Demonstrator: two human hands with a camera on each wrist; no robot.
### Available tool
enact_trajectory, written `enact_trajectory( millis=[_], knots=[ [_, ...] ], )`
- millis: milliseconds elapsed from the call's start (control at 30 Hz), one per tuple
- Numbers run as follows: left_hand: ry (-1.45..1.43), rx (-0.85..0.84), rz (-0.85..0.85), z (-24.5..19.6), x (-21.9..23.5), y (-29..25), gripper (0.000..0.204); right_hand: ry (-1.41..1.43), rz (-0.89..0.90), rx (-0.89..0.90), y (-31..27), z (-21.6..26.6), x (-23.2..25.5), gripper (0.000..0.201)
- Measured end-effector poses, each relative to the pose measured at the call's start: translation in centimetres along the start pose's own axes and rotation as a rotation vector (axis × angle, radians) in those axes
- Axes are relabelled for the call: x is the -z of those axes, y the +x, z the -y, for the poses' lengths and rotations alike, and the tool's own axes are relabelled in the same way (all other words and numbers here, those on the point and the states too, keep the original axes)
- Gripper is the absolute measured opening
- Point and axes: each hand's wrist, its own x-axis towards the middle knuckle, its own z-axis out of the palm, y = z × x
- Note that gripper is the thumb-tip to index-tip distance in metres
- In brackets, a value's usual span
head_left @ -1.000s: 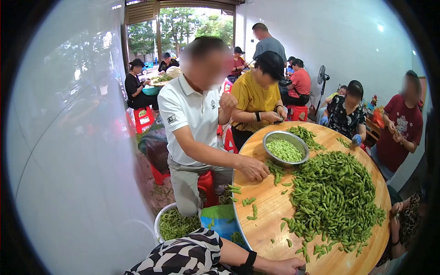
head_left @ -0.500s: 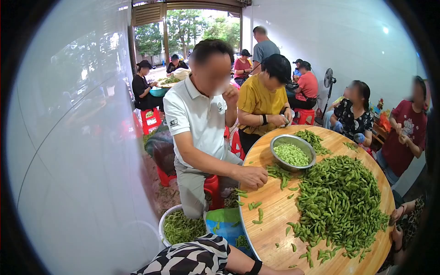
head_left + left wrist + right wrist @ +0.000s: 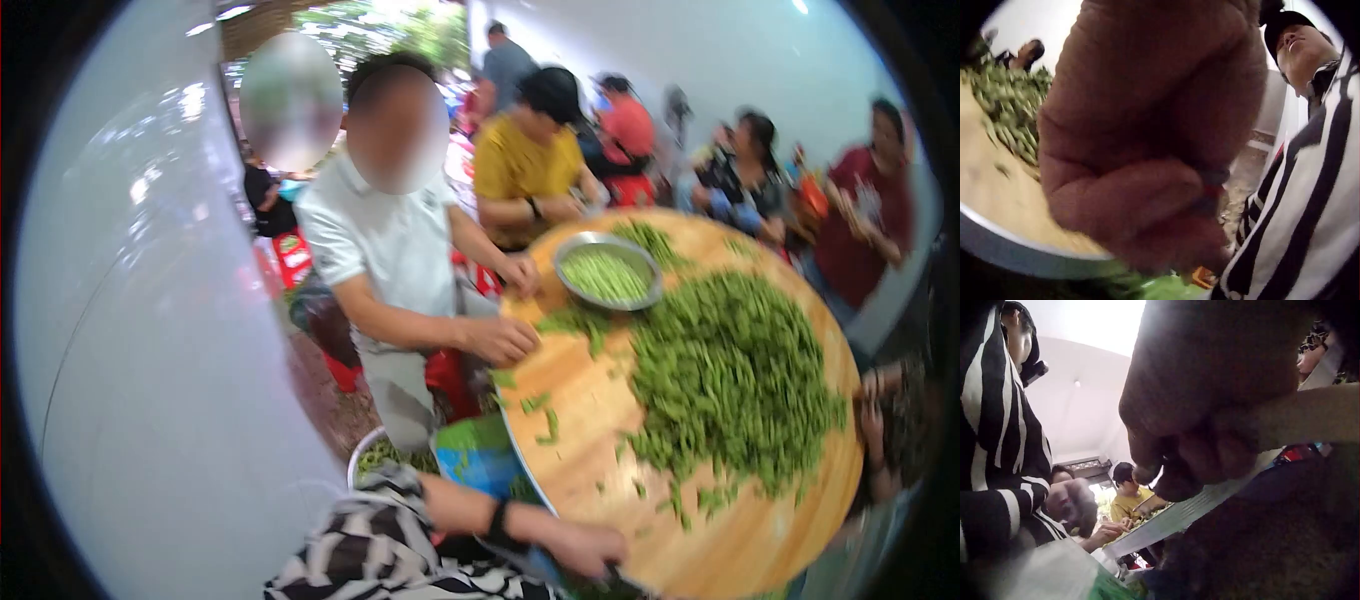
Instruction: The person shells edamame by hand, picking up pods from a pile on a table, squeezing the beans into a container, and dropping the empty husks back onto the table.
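My left hand [image 3: 585, 548], with a black band at its wrist, is over the near edge of the round wooden table [image 3: 560, 470]. In the left wrist view the fingers of my left hand [image 3: 1141, 137] are curled, with a small grey and red thing [image 3: 1210, 190] at the fingertips. My right hand [image 3: 1210, 412], outside the head view, has its fingers bent in deep shadow; whether it holds anything I cannot tell. A large heap of green soybean pods [image 3: 735, 370] covers the table's middle, and several loose pods [image 3: 545, 425] lie left of it.
A metal bowl [image 3: 608, 272] of shelled beans stands near the far left of the table. A person in a white shirt [image 3: 385, 240] sits at the left, both hands at the rim. Below is a white tub [image 3: 375, 440] of pods. A white wall [image 3: 130, 300] runs along the left.
The head view has swung and blurred, and more of my left forearm and hand shows. The person in white has lowered one hand from the face to the table, beside the other.
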Motion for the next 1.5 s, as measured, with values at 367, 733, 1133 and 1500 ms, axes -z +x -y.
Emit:
enact_trajectory(
  millis=[367,733,1133,1500],
  knots=[
    [0.445,0.234,-0.203,-0.9,6.6,-3.5,0.011,0.538,-0.036,-0.316,1.6,3.6,1.1,0.032],
    [0.781,-0.015,-0.541,3.2,5.9,3.3,0.018,0.745,-0.078,-0.385,2.2,3.5,0.0,0.032],
    [0.726,0.225,-0.124,-0.1,5.7,4.0,0.017,0.825,-0.091,-0.317,2.4,3.6,0.0,0.033],
    [0.717,-0.062,-0.296,1.5,6.0,6.9,0.013,0.789,-0.099,-0.302,2.0,3.4,-0.4,0.034]
  ],
)
